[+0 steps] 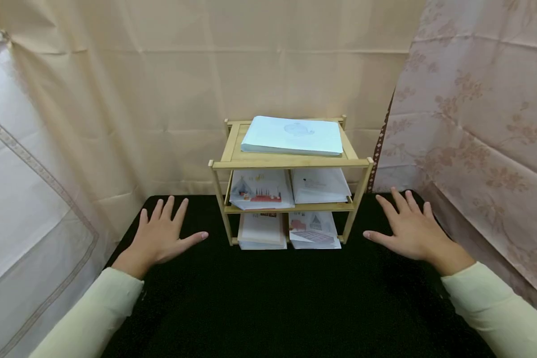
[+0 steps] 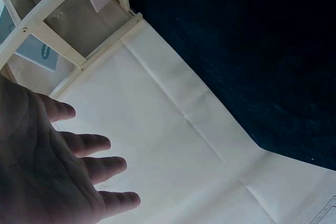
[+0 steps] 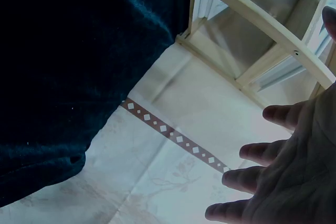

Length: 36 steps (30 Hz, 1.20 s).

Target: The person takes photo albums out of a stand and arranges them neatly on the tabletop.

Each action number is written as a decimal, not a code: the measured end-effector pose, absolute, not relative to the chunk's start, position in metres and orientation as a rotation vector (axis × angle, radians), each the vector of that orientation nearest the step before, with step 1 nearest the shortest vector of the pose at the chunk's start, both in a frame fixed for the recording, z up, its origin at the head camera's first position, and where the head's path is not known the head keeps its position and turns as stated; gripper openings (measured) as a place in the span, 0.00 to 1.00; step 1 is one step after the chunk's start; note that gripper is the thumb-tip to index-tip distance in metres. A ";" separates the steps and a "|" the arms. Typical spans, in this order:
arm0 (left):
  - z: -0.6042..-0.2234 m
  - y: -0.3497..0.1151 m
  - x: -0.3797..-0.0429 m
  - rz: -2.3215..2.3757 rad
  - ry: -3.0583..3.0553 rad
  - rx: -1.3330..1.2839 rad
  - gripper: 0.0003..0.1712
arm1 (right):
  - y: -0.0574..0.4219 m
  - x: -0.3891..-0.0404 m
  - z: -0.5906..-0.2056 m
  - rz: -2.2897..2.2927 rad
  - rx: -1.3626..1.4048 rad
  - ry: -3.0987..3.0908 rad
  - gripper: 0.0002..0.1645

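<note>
My left hand (image 1: pixel 158 238) is spread with straight fingers to the left of a small wooden shelf rack (image 1: pixel 291 163), apart from it and holding nothing. On the other side, my right hand (image 1: pixel 413 231) is spread the same way, also apart from the rack. A light blue booklet (image 1: pixel 295 135) with a faint drawing lies flat on the rack's top. Printed white booklets fill the middle tier, one stack on the left (image 1: pixel 261 189) and one on the right (image 1: pixel 320 185). The bottom tier holds a left stack (image 1: pixel 262 231) and a right stack (image 1: pixel 314 230), both jutting forward slightly.
The rack stands at the back of a table covered in dark cloth (image 1: pixel 268 303). Behind it hangs a beige curtain (image 1: pixel 277 74). A white cloth (image 1: pixel 31 199) borders the left side, and a flower-patterned curtain (image 1: pixel 488 124) the right.
</note>
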<state>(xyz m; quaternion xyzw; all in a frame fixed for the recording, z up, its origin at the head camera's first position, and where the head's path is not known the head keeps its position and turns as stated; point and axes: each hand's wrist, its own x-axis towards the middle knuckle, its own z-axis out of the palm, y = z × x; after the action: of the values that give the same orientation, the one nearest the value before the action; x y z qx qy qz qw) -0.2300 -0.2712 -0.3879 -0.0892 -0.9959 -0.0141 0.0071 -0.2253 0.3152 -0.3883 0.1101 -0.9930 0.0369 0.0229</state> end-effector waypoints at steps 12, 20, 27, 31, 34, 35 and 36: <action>-0.362 -0.265 -0.227 -0.197 -2.894 -0.321 0.59 | 0.306 -0.231 -0.367 0.193 0.366 -2.945 0.61; -0.309 -0.236 -0.233 -0.358 -2.576 -0.418 0.47 | 0.291 -0.237 -0.328 0.538 0.375 -2.686 0.43; -0.277 -0.204 -0.251 -0.376 -2.568 -0.474 0.48 | 0.268 -0.248 -0.300 0.616 0.416 -2.522 0.35; -0.270 -0.189 -0.264 -0.328 -2.600 -0.506 0.50 | 0.258 -0.256 -0.290 0.607 0.451 -2.509 0.36; -0.266 -0.181 -0.270 -0.298 -2.614 -0.536 0.51 | 0.254 -0.261 -0.286 0.590 0.464 -2.512 0.35; -0.265 -0.179 -0.272 -0.283 -2.613 -0.546 0.51 | 0.253 -0.262 -0.285 0.589 0.465 -2.513 0.35; -0.264 -0.177 -0.273 -0.269 -2.610 -0.558 0.51 | 0.252 -0.264 -0.284 0.585 0.465 -2.515 0.35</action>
<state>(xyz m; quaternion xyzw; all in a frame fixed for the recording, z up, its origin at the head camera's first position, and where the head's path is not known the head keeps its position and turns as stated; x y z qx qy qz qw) -0.2734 -0.1771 -0.2643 -0.2027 -0.9475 -0.0975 0.2275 -0.2636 0.2523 -0.2844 0.1712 -0.9266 0.2156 0.2560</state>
